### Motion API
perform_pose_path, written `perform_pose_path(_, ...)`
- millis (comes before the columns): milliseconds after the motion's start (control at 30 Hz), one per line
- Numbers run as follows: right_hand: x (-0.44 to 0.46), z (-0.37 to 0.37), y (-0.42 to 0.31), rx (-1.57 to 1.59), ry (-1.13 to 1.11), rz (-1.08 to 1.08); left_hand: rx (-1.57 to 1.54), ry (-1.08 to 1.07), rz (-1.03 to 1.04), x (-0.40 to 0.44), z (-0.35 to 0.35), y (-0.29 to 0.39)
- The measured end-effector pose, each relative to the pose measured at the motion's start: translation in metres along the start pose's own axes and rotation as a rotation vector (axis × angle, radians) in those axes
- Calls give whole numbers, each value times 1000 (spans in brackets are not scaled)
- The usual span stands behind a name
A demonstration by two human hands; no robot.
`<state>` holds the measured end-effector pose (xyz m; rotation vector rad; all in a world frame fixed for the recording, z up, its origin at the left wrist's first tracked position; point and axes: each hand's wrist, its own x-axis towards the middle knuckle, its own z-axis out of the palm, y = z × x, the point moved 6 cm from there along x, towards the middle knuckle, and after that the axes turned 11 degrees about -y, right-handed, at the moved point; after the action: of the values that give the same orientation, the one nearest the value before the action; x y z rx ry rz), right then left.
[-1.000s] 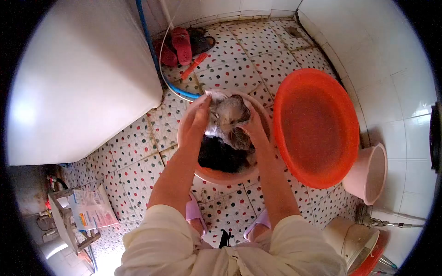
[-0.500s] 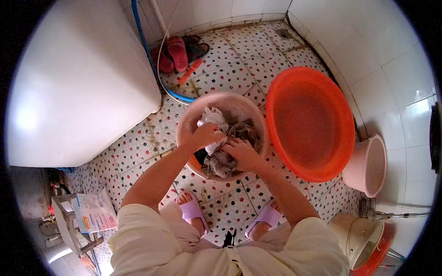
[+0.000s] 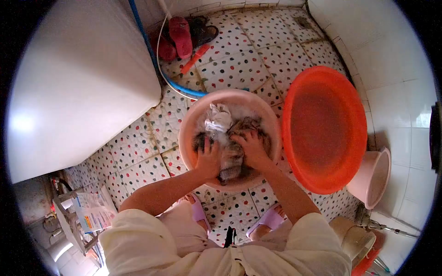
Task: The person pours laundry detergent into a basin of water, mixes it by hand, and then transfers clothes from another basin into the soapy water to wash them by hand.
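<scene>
A pale pink basin [image 3: 183, 146] stands on the floor in front of my feet, with wet laundry and sudsy water in it. My left hand [image 3: 208, 160] reaches into its near left part, fingers spread and lying on dark cloth. On the right, my right hand [image 3: 252, 148] rests open on the clothes, its fingers apart over a grey-brown garment [image 3: 231, 162]. Beyond both hands lies a bunched white cloth [image 3: 218, 118], untouched. Darker patterned cloth [image 3: 248, 124] lies at the far right of the basin. Parts of the clothes are hidden under my palms.
A large red basin [image 3: 291, 152] stands close on the right, beside a pink bucket [image 3: 370, 179]. A white appliance [image 3: 83, 92] fills the left. A blue hose [image 3: 184, 89], red slippers [image 3: 180, 39] and an orange-red brush-like item [image 3: 195, 59] lie on the spotted tile floor.
My left hand has let go of the white cloth and moved nearer to me, opening onto the dark cloth. The white cloth now lies loose. My right hand has shifted slightly right, fingers spread.
</scene>
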<state>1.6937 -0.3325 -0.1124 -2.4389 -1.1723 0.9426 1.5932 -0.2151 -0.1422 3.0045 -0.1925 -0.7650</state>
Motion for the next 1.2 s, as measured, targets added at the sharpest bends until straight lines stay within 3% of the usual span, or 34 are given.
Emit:
perform_pose_path(167, 34, -4, 23, -10, 90, 12, 52, -146, 10, 36, -6, -18)
perform_pose_path(233, 47, -4, 33, 199, 37, 91, 29, -232, 20, 45, -3, -25)
perform_pose_path(300, 57, 7, 49, 155, 111, 129, -187, -373, -44, 55, -3, -36)
perform_pose_path(400, 63, 14, 59, 153, 249, 184, -268, -476, -100, 63, -12, -42)
perform_pose_path(433, 62, 11, 60, 201, 302, 206, -262, -455, -104, 61, -3, -40)
perform_pose_path(467, 62, 11, 58, 188, 320, 194, -249, -134, -99, 63, -1, -40)
perform_pose_path(533, 59, 12, 55, 202, 321, 184, -229, 206, -99, 53, -20, -42)
perform_pose_path(567, 50, 2, 51, 192, 326, 182, -292, 120, -241, 45, -24, -49)
perform_pose_path(600, 41, -5, 49, 382, 238, 160, -355, 30, -379, 39, -23, -55)
perform_pose_path(633, 32, -10, 43, 572, 145, 138, -358, 35, -376, 37, -23, -56)
perform_pose_path(667, 32, 0, 61, 564, 148, 135, -597, 27, -429, 38, -16, -66)
perform_pose_path(700, 39, 20, 95, 882, 268, 66, -836, 21, -479, 39, -7, -77)
perform_pose_path(733, 39, 31, 113, 1201, 384, -7, -840, 30, -480, 45, 2, -88)
perform_pose_path(800, -1, -3, 77, 1229, 381, 49, -869, -84, -407, 63, 25, -99)
perform_pose_path(867, -33, -49, 43, 1248, 390, 101, -900, -95, -342, 60, 4, -91)
perform_pose_path(933, -47, -75, 27, 1756, 523, -63, -918, -116, -277, 66, 9, -92)
perform_pose_path(967, -47, -78, 32, 1753, 533, -68, -1108, -77, -130, 70, 8, -88)
perform_pose_path(1033, -54, -92, 35, 1710, 574, -387, -1350, -102, -112, 71, 20, -83)
perform_pose_path(1067, -63, -96, 31, 1711, 589, -386, -1470, -114, -108, 64, 13, -76)
perform_pose_path(1100, -73, -105, 12, 1211, 491, -235, -1316, -71, -95, 74, 26, -84)
perform_pose_path(1167, -72, -91, 10, 712, 383, -92, -1158, -22, -82, 92, 53, -92)
perform_pose_path(1200, -53, -55, 28, 370, 227, 22, -993, 23, -131, 98, 62, -97)
